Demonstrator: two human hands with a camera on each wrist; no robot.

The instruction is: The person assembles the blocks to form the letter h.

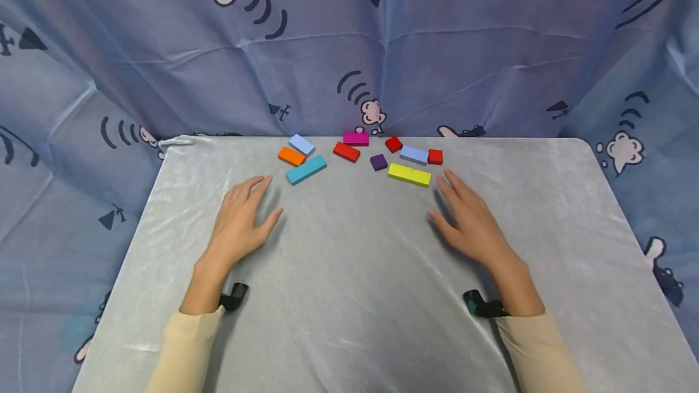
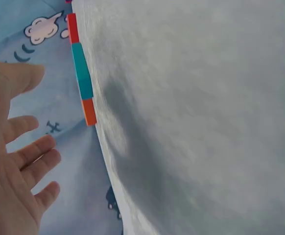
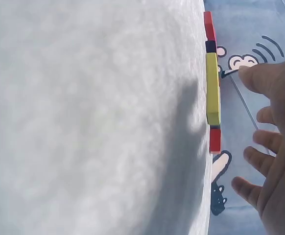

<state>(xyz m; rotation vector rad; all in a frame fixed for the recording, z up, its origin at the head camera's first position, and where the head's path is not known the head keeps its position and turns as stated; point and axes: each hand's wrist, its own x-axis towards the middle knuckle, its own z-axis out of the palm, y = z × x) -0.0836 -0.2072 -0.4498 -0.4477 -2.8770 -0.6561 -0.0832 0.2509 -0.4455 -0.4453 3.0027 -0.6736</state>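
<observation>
My left hand (image 1: pixel 240 220) hovers over the left part of the table, fingers relaxed and holding nothing. Nearest to it lies a teal block (image 1: pixel 307 170), with an orange block (image 1: pixel 292 156) and a light blue block (image 1: pixel 302 145) behind. My right hand (image 1: pixel 468 220) is held likewise on the right, its fingertips just short of a long yellow block (image 1: pixel 409 174). Beyond that lie a periwinkle block (image 1: pixel 414 154), a small red block (image 1: pixel 435 157), another small red block (image 1: pixel 393 144) and a purple block (image 1: pixel 378 162). Between the groups are a red block (image 1: pixel 346 151) and a magenta block (image 1: pixel 356 139).
A pale grey cloth covers the table (image 1: pixel 349 272), and the blocks lie along its far edge. Behind and beside it hangs a blue patterned curtain (image 1: pixel 317 77). Each wrist wears a black camera, such as the left one (image 1: pixel 235 297).
</observation>
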